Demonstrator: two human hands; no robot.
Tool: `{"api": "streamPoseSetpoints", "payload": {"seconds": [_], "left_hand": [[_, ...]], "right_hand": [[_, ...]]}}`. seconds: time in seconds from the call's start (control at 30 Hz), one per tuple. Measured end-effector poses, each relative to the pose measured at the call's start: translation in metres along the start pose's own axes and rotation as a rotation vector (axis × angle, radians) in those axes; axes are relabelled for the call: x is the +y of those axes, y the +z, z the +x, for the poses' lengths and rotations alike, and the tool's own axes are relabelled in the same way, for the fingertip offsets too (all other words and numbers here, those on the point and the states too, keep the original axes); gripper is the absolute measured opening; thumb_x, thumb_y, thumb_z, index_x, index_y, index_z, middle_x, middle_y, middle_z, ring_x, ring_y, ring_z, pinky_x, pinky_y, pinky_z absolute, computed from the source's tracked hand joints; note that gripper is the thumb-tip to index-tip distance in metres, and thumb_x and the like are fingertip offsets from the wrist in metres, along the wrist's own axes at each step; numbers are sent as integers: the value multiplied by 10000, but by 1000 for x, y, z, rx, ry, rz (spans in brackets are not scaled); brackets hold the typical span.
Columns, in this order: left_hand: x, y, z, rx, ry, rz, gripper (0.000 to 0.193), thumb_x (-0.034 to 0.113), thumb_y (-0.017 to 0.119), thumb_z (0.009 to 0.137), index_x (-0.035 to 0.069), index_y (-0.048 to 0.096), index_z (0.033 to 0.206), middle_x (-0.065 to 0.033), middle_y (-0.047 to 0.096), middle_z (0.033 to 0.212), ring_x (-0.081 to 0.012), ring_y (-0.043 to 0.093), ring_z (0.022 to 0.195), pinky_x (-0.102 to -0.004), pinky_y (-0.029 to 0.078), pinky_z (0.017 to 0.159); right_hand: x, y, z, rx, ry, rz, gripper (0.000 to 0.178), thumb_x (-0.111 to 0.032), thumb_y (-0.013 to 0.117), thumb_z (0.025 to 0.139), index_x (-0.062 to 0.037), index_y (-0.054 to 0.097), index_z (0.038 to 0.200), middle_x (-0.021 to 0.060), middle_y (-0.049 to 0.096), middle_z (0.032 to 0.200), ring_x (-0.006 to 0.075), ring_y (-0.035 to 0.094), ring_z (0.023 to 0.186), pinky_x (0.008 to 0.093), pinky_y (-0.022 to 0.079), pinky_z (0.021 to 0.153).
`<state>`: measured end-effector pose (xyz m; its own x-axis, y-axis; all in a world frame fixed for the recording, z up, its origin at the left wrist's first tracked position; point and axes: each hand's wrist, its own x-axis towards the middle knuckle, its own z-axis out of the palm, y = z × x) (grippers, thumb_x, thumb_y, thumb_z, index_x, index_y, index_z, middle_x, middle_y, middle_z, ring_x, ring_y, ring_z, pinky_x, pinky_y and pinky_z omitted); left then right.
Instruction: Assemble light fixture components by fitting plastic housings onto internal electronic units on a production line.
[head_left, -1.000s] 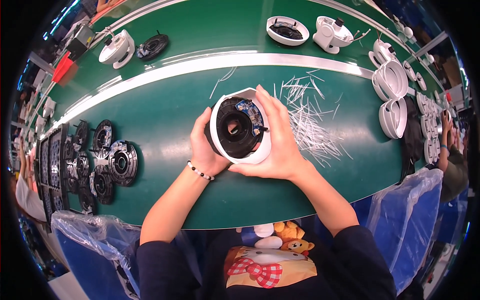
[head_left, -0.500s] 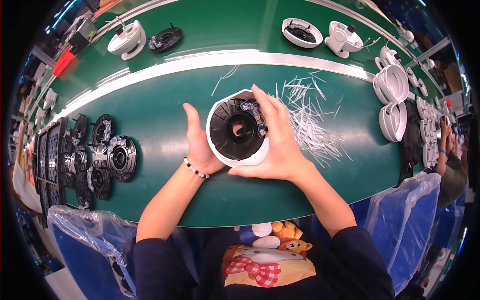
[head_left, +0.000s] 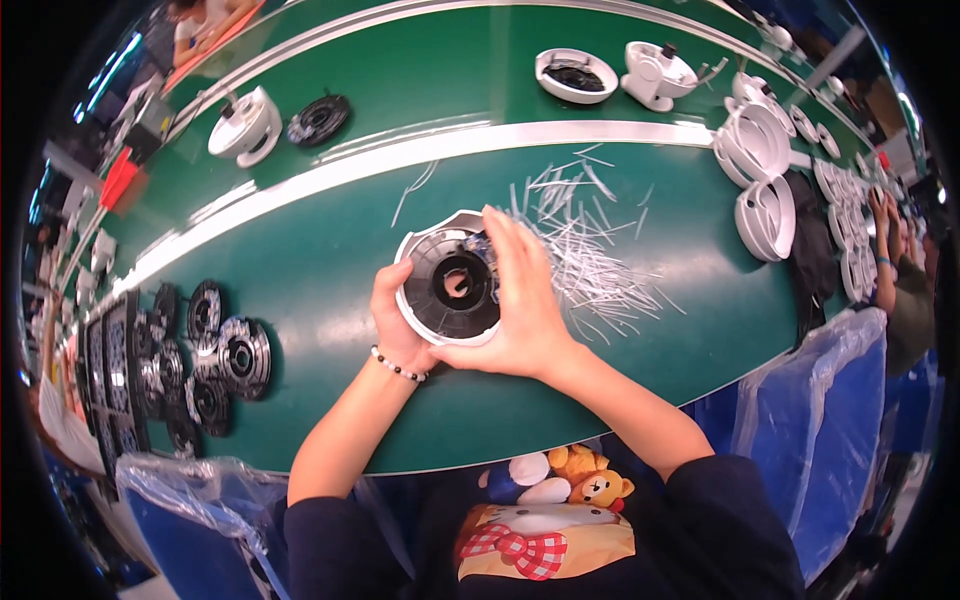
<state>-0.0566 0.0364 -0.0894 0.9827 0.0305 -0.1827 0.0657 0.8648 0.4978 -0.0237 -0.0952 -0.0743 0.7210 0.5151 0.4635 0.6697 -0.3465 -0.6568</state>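
Note:
Both hands hold a white round plastic housing (head_left: 464,217) above the green table. Inside the housing lies a black ribbed disc (head_left: 430,290) with a round hole in its middle, where a bit of skin shows through. A small blue circuit board (head_left: 479,246) sits at the disc's right side, partly behind my fingers. My left hand (head_left: 398,322) grips the left wall, its thumb on the rim and its other fingers hidden beneath. My right hand (head_left: 527,310) wraps round the right side, fingers along the upper right rim and thumb at the lower edge.
Thin white strips (head_left: 590,265) lie heaped right of the housing. Several black discs with boards (head_left: 243,358) stand at the left beside dark trays (head_left: 108,370). White shells (head_left: 765,220) are stacked at the right. Beyond the pale rail (head_left: 540,135) sit white assemblies (head_left: 245,128). Plastic-lined blue bins (head_left: 810,420) flank me.
My left hand has closed from spread fingers onto the housing's left side, its thumb now on the rim. The housing appears slightly lower and farther left; the whole view has shifted too.

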Motion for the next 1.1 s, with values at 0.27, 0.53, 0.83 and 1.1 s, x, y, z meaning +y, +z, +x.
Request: {"api": "streamPoseSetpoints", "payload": {"seconds": [0.27, 0.53, 0.83, 1.1], "left_hand": [[34, 40, 93, 95, 11, 241, 486, 371, 332, 846, -6, 409, 1143, -134, 510, 1108, -265, 529, 971, -397, 406, 868], [59, 7, 237, 193, 41, 269, 481, 352, 351, 876, -4, 323, 1198, -174, 396, 1208, -298, 403, 1105, -479, 305, 932], [105, 1, 286, 372, 1049, 2118, 318, 246, 521, 768, 46, 526, 1016, -137, 558, 988, -283, 520, 940, -373, 414, 795], [195, -60, 264, 519, 86, 2330, 601, 424, 484, 756, 18, 396, 1190, -185, 378, 1233, -309, 350, 1162, -414, 291, 957]], "right_hand": [[61, -91, 6, 356, -62, -175, 762, -376, 702, 592, -41, 365, 1188, 191, 283, 1279, 375, 228, 1189, 457, 211, 963], [172, -225, -68, 601, 319, -908, 383, -180, 610, 697, -9, 518, 1027, 138, 518, 1074, 317, 429, 1028, 384, 312, 894], [183, -248, -61, 655, 248, -949, 86, -101, 569, 753, -16, 583, 759, 109, 599, 775, 261, 570, 744, 420, 347, 878], [16, -136, 10, 35, -314, -559, 51, -24, 582, 636, -55, 559, 669, 34, 529, 621, 189, 497, 537, 294, 407, 492]]}}
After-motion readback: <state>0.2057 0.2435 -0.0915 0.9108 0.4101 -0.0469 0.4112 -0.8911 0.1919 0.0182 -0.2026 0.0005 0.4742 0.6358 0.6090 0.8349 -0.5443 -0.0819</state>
